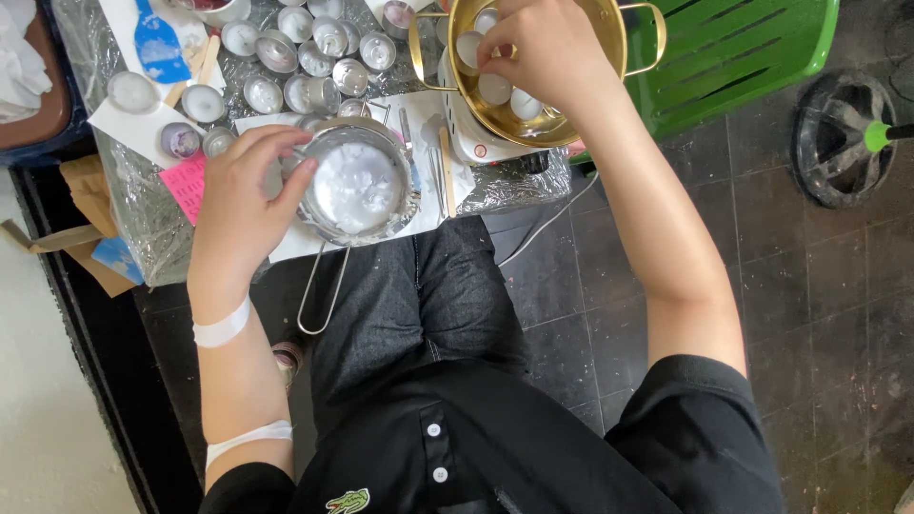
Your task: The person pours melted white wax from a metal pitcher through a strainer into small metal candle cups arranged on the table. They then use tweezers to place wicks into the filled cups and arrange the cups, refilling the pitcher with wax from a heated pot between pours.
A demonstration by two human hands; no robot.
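Note:
My left hand (243, 195) grips the rim of a small steel pot (360, 186) with a wire handle; white wax pieces fill it. It rests on a foil-covered table (143, 205) above my lap. My right hand (538, 52) reaches into a gold two-handled pan (609, 43) sitting on a small white burner (466, 143). Its fingers pinch a white tealight candle (471, 48); more white tealights (509, 95) lie in the pan under the hand.
Several empty metal tealight cups (319, 52) cluster at the table's far side, with a blue spatula (157, 43), wooden sticks (446, 171) and pink paper (186, 186). A green plastic chair (733, 48) stands right of the pan. A black fan base (843, 138) sits on the dark tile floor.

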